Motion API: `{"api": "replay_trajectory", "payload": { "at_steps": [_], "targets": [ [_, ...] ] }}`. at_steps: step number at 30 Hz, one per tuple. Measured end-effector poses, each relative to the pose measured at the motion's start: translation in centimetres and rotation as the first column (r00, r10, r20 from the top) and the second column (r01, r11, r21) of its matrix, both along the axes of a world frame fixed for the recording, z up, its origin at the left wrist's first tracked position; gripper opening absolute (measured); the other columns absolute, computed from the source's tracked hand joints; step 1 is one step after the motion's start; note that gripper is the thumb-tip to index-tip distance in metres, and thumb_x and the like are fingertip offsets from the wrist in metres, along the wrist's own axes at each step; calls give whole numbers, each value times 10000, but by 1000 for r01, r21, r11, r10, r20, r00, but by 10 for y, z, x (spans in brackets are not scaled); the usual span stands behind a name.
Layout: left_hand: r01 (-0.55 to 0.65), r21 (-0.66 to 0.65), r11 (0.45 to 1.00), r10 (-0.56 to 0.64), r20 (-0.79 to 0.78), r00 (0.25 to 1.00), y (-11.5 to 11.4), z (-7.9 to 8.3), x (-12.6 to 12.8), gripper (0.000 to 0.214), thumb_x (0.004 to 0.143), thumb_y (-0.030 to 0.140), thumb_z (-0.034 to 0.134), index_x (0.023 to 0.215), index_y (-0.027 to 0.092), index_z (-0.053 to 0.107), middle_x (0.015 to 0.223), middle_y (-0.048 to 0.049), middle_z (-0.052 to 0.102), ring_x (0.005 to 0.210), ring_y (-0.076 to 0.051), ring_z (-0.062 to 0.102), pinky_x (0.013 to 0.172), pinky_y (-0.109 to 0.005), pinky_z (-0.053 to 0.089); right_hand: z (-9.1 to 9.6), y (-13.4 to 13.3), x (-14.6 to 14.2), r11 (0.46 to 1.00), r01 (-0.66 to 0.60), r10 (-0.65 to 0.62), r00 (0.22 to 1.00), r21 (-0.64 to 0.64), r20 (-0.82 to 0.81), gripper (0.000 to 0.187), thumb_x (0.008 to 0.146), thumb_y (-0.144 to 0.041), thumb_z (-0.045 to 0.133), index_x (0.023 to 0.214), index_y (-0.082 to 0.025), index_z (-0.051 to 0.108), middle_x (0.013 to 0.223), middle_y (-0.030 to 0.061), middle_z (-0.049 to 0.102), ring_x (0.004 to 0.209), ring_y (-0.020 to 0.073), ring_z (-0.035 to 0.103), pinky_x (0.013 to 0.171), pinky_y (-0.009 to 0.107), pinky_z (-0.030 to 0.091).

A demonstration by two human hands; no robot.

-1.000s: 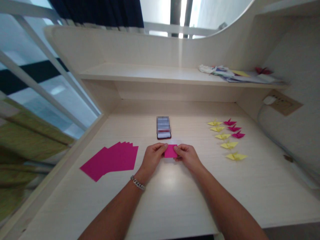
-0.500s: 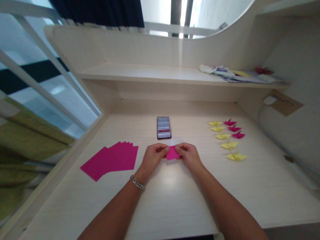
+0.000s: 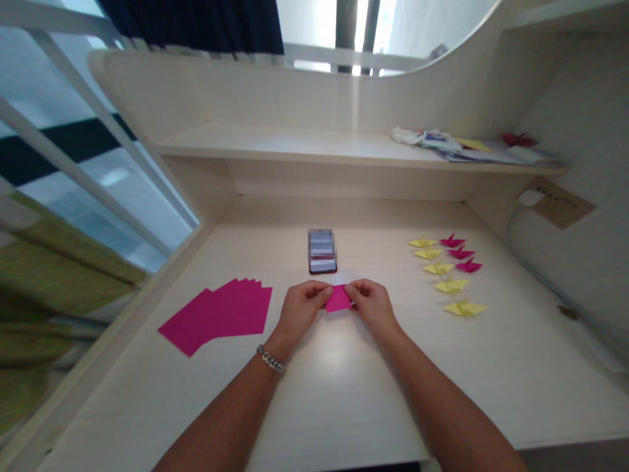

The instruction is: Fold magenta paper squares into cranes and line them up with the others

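Observation:
A small folded piece of magenta paper (image 3: 337, 299) lies on the pale wooden desk (image 3: 344, 373) between both hands. My left hand (image 3: 301, 308), with a metal bracelet at the wrist, pinches its left edge. My right hand (image 3: 372, 305) pinches its right edge with fingers curled over it. Both hands rest low on the desk, just in front of a phone (image 3: 322, 251) that lies flat with its screen up.
A fanned stack of magenta paper sheets (image 3: 219, 313) lies to the left. Several folded yellow paper cranes (image 3: 445, 269) and three magenta ones (image 3: 460, 252) sit in rows at the right. A shelf above holds papers (image 3: 457, 145). A wall socket with a cable (image 3: 533, 196) is at far right.
The folded magenta paper has turned slightly between my fingers, from square-on to a tilted shape. Both hands have stayed in the same spot.

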State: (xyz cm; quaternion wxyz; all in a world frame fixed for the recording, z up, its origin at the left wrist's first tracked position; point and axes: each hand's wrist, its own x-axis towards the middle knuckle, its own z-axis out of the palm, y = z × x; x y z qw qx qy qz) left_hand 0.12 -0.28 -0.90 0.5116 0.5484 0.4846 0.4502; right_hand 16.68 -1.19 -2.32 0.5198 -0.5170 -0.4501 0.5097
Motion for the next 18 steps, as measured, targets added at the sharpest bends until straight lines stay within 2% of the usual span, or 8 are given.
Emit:
{"api": "replay_trajectory", "payload": {
  "at_steps": [3,6,9,12,18],
  "targets": [
    [-8,19,1000,9,-31,999,0,2,-1,258,730,376,671,795,129,709,665,-47,670,581,-128,557,546,-237,440,1,-1,0,1000,-24,23,999,-19,-36,299,635,-410,740,755,-156,638,600,-2,616,503,106,523,488,226,425],
    [1,4,1000,-1,-37,999,1,2,-2,266,725,382,671,792,127,711,669,-51,674,586,-134,565,548,-242,441,3,-2,0,994,-94,92,995,-48,-43,312,644,-440,726,727,-155,632,602,-2,615,500,104,527,490,226,440],
    [22,-34,999,-22,-7,1000,2,2,-2,273,701,377,691,801,124,709,690,-61,684,600,-143,579,556,-249,450,5,-2,2,988,-141,141,990,-61,1,329,668,-465,704,680,-146,629,561,1,606,471,97,512,468,219,429],
    [65,-98,993,-61,43,997,1,4,-2,267,651,350,736,790,126,696,676,-54,679,581,-139,582,548,-249,452,7,-3,2,990,-130,131,991,-47,27,325,667,-457,713,692,-141,643,522,-2,595,449,94,506,443,210,415],
    [88,-131,988,-81,55,995,0,5,-2,180,643,274,742,730,130,678,607,-23,651,534,-115,558,534,-234,443,12,-6,2,975,-196,191,980,-102,-59,304,627,-413,755,736,-145,661,619,15,655,474,97,555,477,229,478]
  ]
}}
